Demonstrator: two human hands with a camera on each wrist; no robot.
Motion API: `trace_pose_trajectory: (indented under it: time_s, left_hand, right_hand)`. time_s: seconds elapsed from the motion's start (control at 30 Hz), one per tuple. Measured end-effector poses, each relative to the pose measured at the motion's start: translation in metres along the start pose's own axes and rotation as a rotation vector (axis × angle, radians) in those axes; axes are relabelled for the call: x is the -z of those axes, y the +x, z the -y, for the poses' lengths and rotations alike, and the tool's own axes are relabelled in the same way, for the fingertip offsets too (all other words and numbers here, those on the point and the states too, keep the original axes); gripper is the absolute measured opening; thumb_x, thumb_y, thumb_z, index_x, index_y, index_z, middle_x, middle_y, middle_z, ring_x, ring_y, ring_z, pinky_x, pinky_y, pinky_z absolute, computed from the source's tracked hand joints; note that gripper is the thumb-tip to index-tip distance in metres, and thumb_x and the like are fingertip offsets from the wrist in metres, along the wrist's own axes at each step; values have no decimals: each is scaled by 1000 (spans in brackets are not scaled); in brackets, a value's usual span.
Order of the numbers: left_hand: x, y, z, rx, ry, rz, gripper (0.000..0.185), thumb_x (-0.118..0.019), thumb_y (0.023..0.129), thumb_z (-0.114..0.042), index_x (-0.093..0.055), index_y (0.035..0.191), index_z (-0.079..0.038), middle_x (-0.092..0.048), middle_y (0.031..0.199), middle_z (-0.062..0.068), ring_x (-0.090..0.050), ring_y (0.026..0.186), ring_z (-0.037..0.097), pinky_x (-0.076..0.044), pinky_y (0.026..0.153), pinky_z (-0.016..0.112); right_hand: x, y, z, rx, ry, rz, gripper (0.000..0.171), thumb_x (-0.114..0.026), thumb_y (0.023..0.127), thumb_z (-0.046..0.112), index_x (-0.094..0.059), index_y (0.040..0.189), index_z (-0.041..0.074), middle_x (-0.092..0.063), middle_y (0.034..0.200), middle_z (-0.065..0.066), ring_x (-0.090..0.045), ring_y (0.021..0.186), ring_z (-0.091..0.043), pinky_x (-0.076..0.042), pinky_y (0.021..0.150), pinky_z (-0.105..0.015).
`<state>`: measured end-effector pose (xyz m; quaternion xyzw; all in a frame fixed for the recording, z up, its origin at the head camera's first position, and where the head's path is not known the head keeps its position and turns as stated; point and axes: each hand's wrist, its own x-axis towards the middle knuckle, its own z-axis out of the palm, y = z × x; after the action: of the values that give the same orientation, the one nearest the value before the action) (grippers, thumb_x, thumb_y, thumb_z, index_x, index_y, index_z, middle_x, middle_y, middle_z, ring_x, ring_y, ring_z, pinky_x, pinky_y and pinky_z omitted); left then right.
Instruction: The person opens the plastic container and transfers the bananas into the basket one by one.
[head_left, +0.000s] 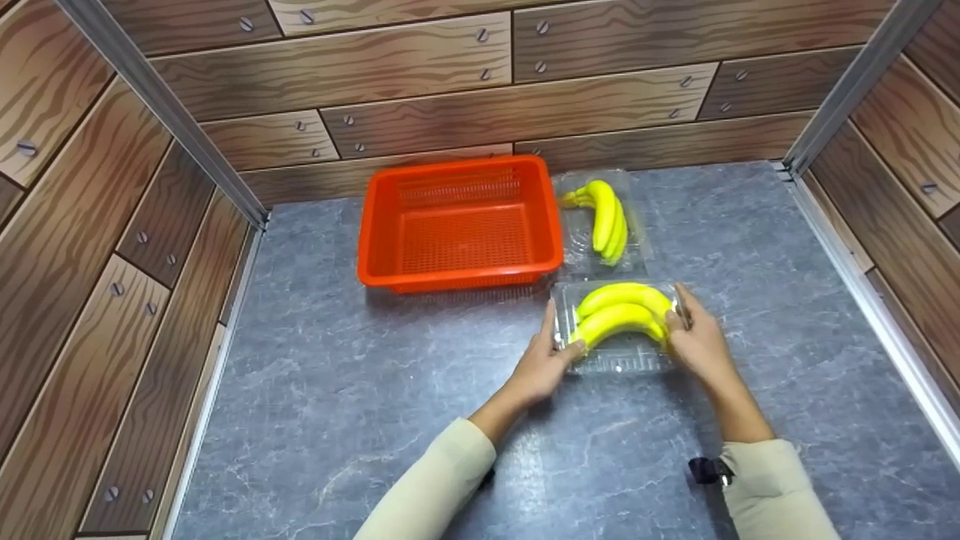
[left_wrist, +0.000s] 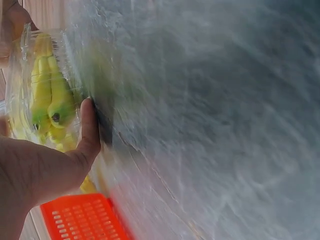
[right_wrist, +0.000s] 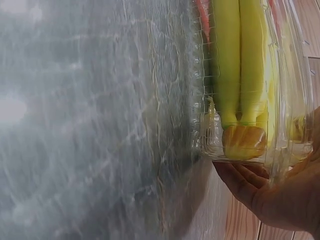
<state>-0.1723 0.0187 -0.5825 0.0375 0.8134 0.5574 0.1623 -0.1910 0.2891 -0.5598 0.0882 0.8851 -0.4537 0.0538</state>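
While the left hand (head_left: 541,366) is gripping the left end of a clear plastic box (head_left: 616,358), its thumb (left_wrist: 90,129) is curling against the box's wall, as the left wrist view shows. At the opposite end the right hand (head_left: 699,343) is clasping the box too, with fingers (right_wrist: 239,178) cupping under that end in the right wrist view — so the box is sitting squeezed between both palms. Inside it a bunch of yellow bananas (head_left: 621,311) is lying curved, its stem end pointing toward the right hand. The box is resting on, or just over, the grey marbled tabletop (head_left: 375,405); the views are not settling which. Just behind it a second clear box (head_left: 637,259) is lying with another banana bunch (head_left: 604,219) in it, and this one is sitting right beside an orange slotted basket (head_left: 460,223), close against its right wall. Both cream sleeves (head_left: 442,480) are reaching in from the near edge — wood-print panels (head_left: 480,82) are walling the table on three sides.
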Motion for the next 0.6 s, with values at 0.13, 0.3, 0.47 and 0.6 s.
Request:
trace_pose_trajectory:
  time_s: [0.13,0.3,0.47,0.6]
  left_hand:
    - [5,-2,3,-4,-4,-1,91,-61,104,-46,-3,173,-33,-41,166,29,-46,152,41,-35,129,60]
    - [12,-3,6,-4,-21,18,93,-62,105,-44,-1,174,-32,-29,173,28,-35,160,45,-27,132,63]
    - [20,-2,8,-29,-43,40,96,-64,104,-41,1,174,-28,-24,174,30,-31,161,44,-25,133,62]
    - [28,-1,12,-33,-101,73,98,-65,104,-35,3,174,-26,-42,162,37,-69,112,30,-59,101,44]
  right_hand:
    - [-5,0,2,4,17,1,67,-47,110,16,-20,172,12,-33,169,-33,-26,160,-53,-22,131,-68]
    - [-10,-2,3,9,38,24,68,-47,111,19,-19,172,14,-33,170,-31,-38,154,-54,-32,127,-69]
    - [-13,-2,5,26,47,32,66,-48,112,19,-21,172,13,-43,163,-33,-53,139,-51,-47,116,-62]
    - [-16,-1,8,45,26,39,65,-48,112,19,-22,171,11,-51,154,-36,-55,137,-51,-49,115,-62]
